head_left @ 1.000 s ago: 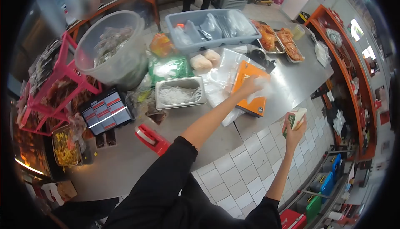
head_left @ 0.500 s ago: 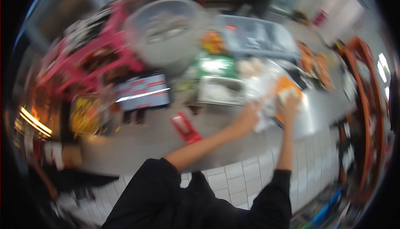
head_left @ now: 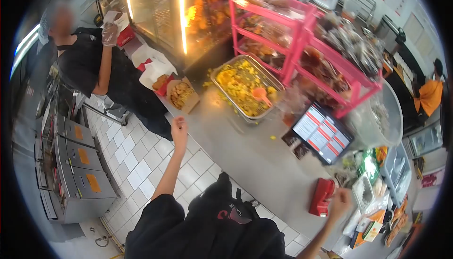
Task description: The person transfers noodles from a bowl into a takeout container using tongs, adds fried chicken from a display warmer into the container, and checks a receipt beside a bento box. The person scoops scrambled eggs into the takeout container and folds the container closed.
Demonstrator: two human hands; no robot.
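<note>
My left hand (head_left: 179, 129) hangs in the air past the table's edge, just below an open cardboard box of food (head_left: 184, 97). Its fingers are curled in and nothing shows in them. My right hand (head_left: 340, 202) is closed right beside a red tape dispenser (head_left: 322, 196) on the steel table (head_left: 226, 138). Whether it touches the dispenser or pinches something small is hidden by blur. A tablet (head_left: 323, 132) with a red-and-white screen stands behind the dispenser. To the right lie a metal tray of white stuff (head_left: 362, 194) and an orange packet (head_left: 377, 217).
A metal pan of yellow food (head_left: 245, 87) with an orange scoop stands near a pink rack (head_left: 295, 37). A co-worker (head_left: 92, 65) in dark clothes and gloves holds something at the left end. A large clear tub (head_left: 377, 117) stands behind the tablet. Drawers (head_left: 82, 164) line the left wall.
My view has swung left, bringing the co-worker and food pan into sight. Both hands have left the white items by the orange packet; the left is far left, the right by the dispenser.
</note>
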